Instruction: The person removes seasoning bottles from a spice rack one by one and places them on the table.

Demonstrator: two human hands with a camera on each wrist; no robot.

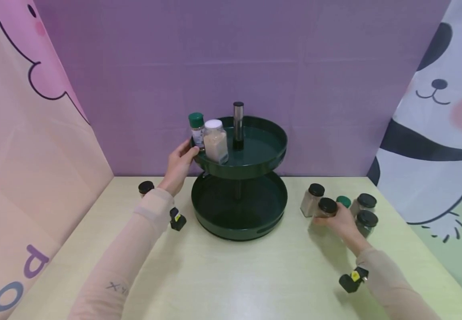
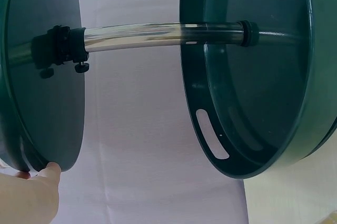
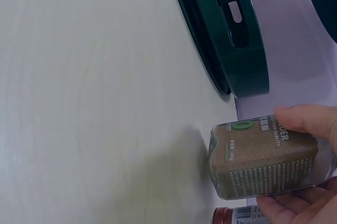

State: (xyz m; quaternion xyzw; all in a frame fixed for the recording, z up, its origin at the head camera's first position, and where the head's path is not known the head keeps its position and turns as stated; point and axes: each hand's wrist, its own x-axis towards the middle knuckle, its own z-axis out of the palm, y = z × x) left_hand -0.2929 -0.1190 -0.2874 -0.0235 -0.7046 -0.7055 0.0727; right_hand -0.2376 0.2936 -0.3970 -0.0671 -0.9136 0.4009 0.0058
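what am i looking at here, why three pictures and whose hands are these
These are one person's two bare hands, filmed by three cameras at once. The wide picture comes from a camera on the head; the other two come from cameras strapped to each wrist, so they look sideways and close.

On the pale yellow table stands a dark green two-tier round tray stand with a metal centre pole. Two spice bottles sit on its upper tray.

The left hand touches the upper tray's rim; its wrist view shows a fingertip at that edge. The right hand grips a clear black-capped spice jar from a cluster of similar jars at the right.
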